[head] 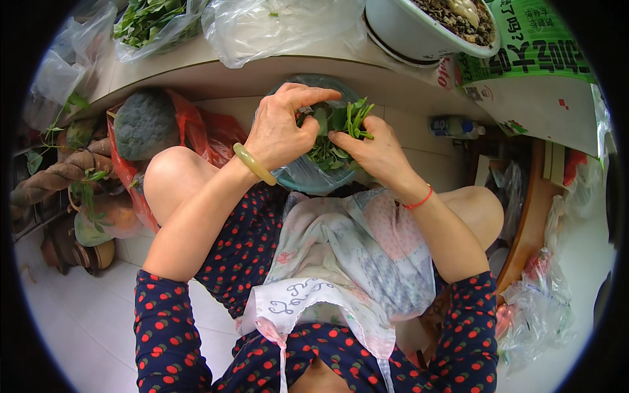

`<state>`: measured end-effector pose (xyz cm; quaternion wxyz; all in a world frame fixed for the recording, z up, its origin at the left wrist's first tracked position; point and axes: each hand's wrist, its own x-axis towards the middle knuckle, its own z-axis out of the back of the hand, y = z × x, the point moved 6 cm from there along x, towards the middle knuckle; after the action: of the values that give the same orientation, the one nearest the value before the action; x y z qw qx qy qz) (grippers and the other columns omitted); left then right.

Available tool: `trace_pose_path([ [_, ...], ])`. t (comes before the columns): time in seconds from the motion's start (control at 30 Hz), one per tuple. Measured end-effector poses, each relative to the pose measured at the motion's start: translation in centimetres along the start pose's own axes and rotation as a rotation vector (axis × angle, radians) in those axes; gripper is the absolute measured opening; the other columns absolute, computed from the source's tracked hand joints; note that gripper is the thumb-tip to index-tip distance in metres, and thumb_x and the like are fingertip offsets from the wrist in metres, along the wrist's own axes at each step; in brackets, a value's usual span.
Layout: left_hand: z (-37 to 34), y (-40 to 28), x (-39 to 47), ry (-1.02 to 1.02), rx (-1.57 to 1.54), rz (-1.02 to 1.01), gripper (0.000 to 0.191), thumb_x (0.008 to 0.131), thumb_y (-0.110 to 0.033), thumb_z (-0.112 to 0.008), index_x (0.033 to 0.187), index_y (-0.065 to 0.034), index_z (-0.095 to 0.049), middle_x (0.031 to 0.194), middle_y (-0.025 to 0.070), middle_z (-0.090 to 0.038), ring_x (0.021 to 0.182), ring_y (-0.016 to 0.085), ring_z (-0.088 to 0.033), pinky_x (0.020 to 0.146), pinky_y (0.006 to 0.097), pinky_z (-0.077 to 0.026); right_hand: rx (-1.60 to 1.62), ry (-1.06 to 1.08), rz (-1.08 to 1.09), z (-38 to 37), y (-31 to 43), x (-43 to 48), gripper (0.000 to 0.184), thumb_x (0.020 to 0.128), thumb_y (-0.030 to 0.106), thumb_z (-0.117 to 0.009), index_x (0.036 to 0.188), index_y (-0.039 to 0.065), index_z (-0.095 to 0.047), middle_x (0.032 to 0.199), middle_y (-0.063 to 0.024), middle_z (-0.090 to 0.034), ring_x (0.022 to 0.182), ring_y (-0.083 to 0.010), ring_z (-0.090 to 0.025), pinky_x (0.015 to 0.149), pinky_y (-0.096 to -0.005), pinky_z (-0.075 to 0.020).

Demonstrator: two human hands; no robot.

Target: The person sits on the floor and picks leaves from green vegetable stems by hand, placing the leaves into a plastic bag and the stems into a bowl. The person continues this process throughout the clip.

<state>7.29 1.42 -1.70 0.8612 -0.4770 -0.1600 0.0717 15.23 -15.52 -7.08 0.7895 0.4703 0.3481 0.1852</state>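
Note:
My right hand (pixel 376 147) pinches a small bunch of green leafy stems (pixel 356 119) between thumb and fingers, cut ends pointing up. Beside it, to the left, is my left hand (pixel 285 125), its index finger stretched out and its thumb apart from it. No held thing shows in the left hand, though its other fingers are partly hidden. Both hands are over a blue-green plastic basin (pixel 314 184) lined with a clear plastic bag. Loose green leaves (pixel 328 153) lie inside the basin, partly covered by my hands.
A dark green squash (pixel 147 125) sits in a red plastic bag (pixel 216 135) at left. Above are a ledge (pixel 162 69), a bag of leaves (pixel 150 24) and a white plant pot (pixel 417 29). A plastic bottle (pixel 454 127) lies right, near a wooden stand (pixel 526 216).

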Motion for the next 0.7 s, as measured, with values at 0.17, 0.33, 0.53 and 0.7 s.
trace_pose_path([
  [0.17, -1.0, -0.2, -0.2, 0.044, 0.051, 0.119, 0.017, 0.085, -0.016, -0.081, 0.096, -0.0038, -0.082, 0.087, 0.0094, -0.076, 0.086, 0.022, -0.069, 0.082, 0.0361, -0.056, -0.196, -0.042, 0.122, -0.3, 1.8, -0.4, 0.043, 0.086, 0.031, -0.081, 0.112, -0.003, -0.074, 0.099, -0.0202, -0.078, 0.094, -0.0343, -0.078, 0.084, -0.0451, -0.0589],
  [0.33, -1.3, 1.8, -0.3, 0.103, -0.117, 0.331, 0.024, 0.088, -0.02, -0.085, 0.1, 0.0006, -0.083, 0.093, 0.0085, -0.079, 0.086, 0.013, -0.069, 0.08, 0.0306, -0.057, 0.073, 0.021, 0.174, -1.6, 1.1, -0.2, 0.045, 0.089, 0.03, -0.085, 0.119, -0.001, -0.072, 0.103, -0.011, -0.078, 0.093, -0.0206, -0.075, 0.082, -0.0376, -0.0592],
  [0.53, -1.1, 3.8, -0.6, 0.217, -0.511, 0.432, 0.026, 0.099, -0.011, -0.077, 0.118, 0.0071, -0.079, 0.107, 0.0068, -0.08, 0.098, 0.01, -0.07, 0.092, 0.0267, -0.057, 0.612, 0.131, 0.006, -2.4, 0.9, -0.4, 0.043, 0.1, 0.032, -0.081, 0.128, 0.002, -0.071, 0.118, -0.0028, -0.073, 0.103, -0.0105, -0.068, 0.089, -0.0269, -0.0566],
  [0.7, -0.4, 2.5, -0.5, 0.205, -0.394, 0.446, 0.025, 0.101, -0.01, -0.074, 0.119, 0.0076, -0.078, 0.108, 0.0077, -0.08, 0.099, 0.01, -0.07, 0.093, 0.0269, -0.057, 0.747, 0.084, -0.196, -2.3, 0.5, -0.2, 0.038, 0.106, 0.033, -0.073, 0.126, 0.001, -0.072, 0.116, -0.0041, -0.075, 0.102, -0.0119, -0.07, 0.089, -0.0272, -0.0578],
])
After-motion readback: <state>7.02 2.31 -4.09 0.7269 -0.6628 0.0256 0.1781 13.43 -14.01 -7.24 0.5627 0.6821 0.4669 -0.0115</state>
